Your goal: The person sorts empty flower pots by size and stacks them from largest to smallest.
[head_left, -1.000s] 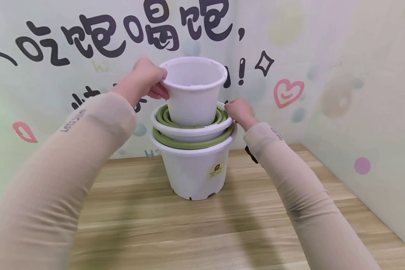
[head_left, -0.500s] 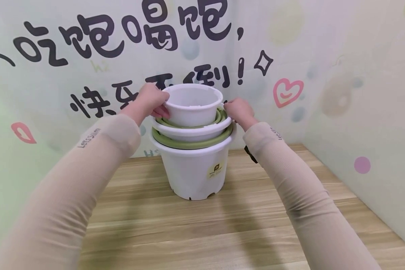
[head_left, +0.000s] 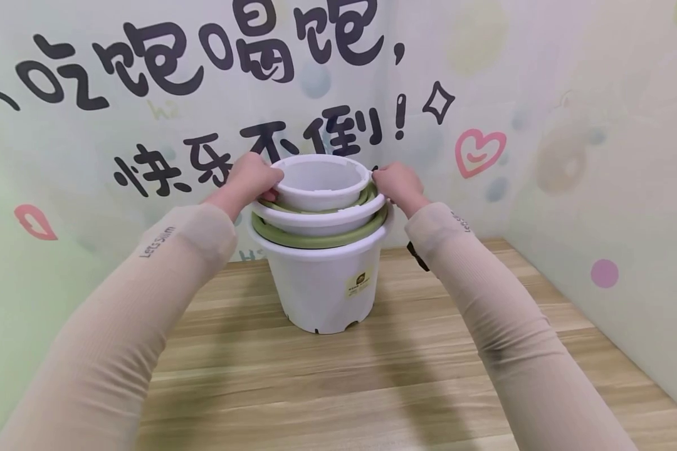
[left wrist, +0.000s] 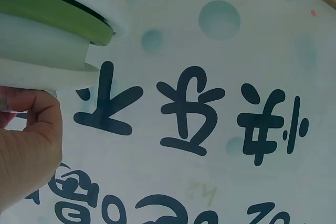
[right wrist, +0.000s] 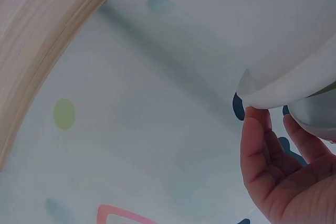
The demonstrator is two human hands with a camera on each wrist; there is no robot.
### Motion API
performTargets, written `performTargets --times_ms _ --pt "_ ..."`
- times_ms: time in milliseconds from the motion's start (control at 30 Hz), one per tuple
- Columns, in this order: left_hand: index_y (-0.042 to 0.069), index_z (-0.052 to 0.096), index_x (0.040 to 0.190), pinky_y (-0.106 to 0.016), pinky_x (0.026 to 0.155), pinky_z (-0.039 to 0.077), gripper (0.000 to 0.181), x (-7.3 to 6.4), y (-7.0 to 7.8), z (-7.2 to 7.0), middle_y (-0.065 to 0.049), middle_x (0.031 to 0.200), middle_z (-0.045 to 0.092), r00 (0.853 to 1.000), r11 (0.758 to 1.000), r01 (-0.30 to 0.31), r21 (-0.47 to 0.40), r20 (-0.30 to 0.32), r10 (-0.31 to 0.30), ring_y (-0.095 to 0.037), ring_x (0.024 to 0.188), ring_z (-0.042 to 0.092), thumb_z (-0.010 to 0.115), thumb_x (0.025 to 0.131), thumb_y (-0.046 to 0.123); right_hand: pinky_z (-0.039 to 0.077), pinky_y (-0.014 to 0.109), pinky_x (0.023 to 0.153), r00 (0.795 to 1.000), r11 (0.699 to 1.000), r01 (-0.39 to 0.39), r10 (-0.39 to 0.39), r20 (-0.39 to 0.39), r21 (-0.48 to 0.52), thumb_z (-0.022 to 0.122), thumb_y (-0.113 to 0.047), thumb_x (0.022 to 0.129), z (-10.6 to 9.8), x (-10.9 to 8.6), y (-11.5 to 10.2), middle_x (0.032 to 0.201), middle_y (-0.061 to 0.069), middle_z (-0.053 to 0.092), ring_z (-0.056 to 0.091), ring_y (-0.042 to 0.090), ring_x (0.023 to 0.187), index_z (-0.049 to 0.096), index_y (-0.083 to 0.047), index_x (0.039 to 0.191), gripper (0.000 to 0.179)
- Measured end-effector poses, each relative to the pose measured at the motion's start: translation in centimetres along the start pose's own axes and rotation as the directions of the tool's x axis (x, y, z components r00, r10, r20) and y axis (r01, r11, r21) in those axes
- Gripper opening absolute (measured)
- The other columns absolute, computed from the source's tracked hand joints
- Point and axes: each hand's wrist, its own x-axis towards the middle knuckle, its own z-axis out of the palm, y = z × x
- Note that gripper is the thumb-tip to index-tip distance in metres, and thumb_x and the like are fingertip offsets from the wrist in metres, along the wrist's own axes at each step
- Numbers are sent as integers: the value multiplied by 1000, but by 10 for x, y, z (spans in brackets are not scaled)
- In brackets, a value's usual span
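Observation:
A stack of nested flowerpots stands upright on the table. Lowest is a large white flowerpot (head_left: 316, 282) with a yellow label, and a green flowerpot (head_left: 321, 240) rests in it. Above sits a medium white flowerpot (head_left: 327, 220), with green rims (head_left: 370, 193) inside. The small white flowerpot (head_left: 319, 202) tops the stack. My left hand (head_left: 252, 177) grips the left side of its rim. On the right, my right hand (head_left: 399, 185) pinches near the medium white flowerpot's rim; in the right wrist view its fingertips (right wrist: 257, 113) touch a white rim, and the exact contact is partly hidden.
The wood-grain table (head_left: 293, 388) spreads out in front of the stack. Close behind rises a wall (head_left: 163, 131) with black lettering, and a second wall (head_left: 615, 188) borders the right side. A small black object (head_left: 419, 257) shows beside the right sleeve.
The small white flowerpot has come down into the stack with my left hand on its rim, so less of its side shows. My right hand stays nearly still at the right.

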Motion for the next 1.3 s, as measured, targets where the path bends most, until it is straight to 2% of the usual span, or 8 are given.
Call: performTargets --times_ms 100,200,333,633,900,1133,1300 --pt "5 52 69 -21 51 40 18 -3 -1 0 1 50 48 999 996 -30 89 -30 32 -11 48 50 45 81 17 41 26 58 1000 1000 1 -1 -1 9 33 -32 94 0 0 0 83 6 54 52 18 69 45 -13 69 34" --pt "7 48 64 -24 52 38 19 -4 0 0 -1 55 46 997 984 -55 168 -43 63 -16 55 49 44 79 17 41 25 57 1000 1000 -4 4 -4 13 34 -32 94 0 0 0 81 6 54 52 18 68 45 -13 68 33" --pt "9 41 64 -25 54 37 18 -5 1 0 -4 65 44 996 973 -66 221 -40 76 -20 63 48 45 79 18 42 26 56 1000 1000 -10 10 0 18 34 -32 94 1 1 1 80 6 53 51 18 67 44 -13 68 33" --pt "6 46 72 -25 57 39 16 -5 -3 -2 -7 73 48 996 980 -72 185 -30 78 -20 67 48 47 81 20 42 26 57 1000 1000 -9 9 6 24 34 -34 94 2 1 -1 81 6 54 51 18 69 49 -13 72 34" --pt "9 38 63 -24 54 39 22 -1 -9 -5 -1 58 39 994 977 -101 186 -10 105 -17 58 46 47 81 18 41 25 57 1000 1000 1 -1 7 13 33 -33 94 4 2 -3 84 6 55 52 18 68 52 -12 73 34" --pt "7 43 68 -24 57 38 18 -1 -12 -5 -3 62 41 996 986 -84 144 -8 86 -18 63 46 46 82 18 42 26 55 1000 1000 -1 1 14 3 33 -32 94 6 3 -4 92 8 57 52 18 68 54 -11 78 34" --pt "7 43 68 -25 58 38 19 -2 -13 -6 -2 60 41 996 985 -83 152 -9 85 -19 63 45 44 83 19 42 26 54 1000 1000 -3 3 20 10 33 -32 94 7 4 -6 89 8 57 53 19 69 52 -12 76 33"
